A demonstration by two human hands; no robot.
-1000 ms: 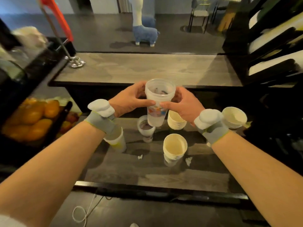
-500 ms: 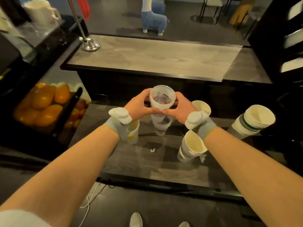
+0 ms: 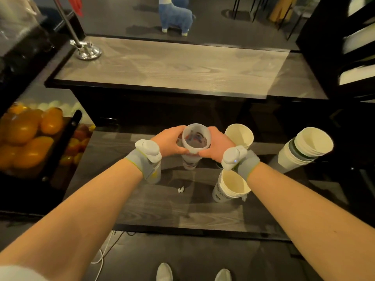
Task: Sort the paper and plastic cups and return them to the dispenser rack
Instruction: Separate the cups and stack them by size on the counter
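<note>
Both hands hold one clear plastic cup (image 3: 196,138) with a coloured print, upright over the low dark table (image 3: 162,207). My left hand (image 3: 169,143) grips its left side and my right hand (image 3: 217,146) its right side. Directly under it stands another clear plastic cup (image 3: 189,163), which the held cup sits into. A third plastic cup (image 3: 154,175) is half hidden by my left wrist. Paper cup stacks stand behind my right hand (image 3: 239,135), near my right wrist (image 3: 230,188), and lying tilted at the far right (image 3: 306,151).
A tray of oranges and other fruit (image 3: 30,134) sits to the left. A higher wooden counter (image 3: 172,65) runs behind, with a metal stand base (image 3: 88,50). The dark dispenser rack (image 3: 349,47) rises at the right. Small paper scraps (image 3: 180,189) lie on the table.
The held plastic cup has come down from chest height into the plastic cup standing on the table. My head has tipped down, so the cups sit lower in view.
</note>
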